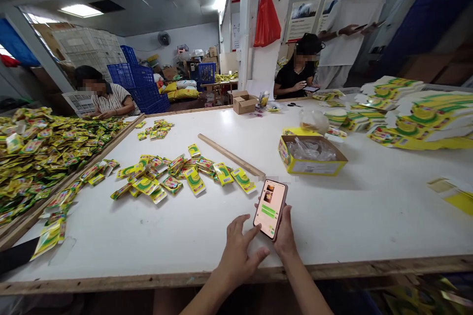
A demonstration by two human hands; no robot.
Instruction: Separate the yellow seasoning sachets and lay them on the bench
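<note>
A smartphone (271,209) with a lit chat screen is held upright at a tilt over the near part of the white table (166,246). My right hand (285,234) wraps round its right side and back. Beside its lower left edge is my left hand (242,246), fingers apart, with the index fingertip at the bottom of the screen. Just beyond the phone lie a wooden strip (232,156) and a loose row of yellow-green packets (194,180). To the phone's right stands an open yellow box (314,165) with clear plastic bags in it.
A large heap of packets (55,152) lies behind a wooden rail (107,150) at left. Stacked flat yellow cartons (424,113) cover the far right. A small cardboard box (244,102) and scissors (294,105) sit at the far edge. Several other people sit or stand beyond the table.
</note>
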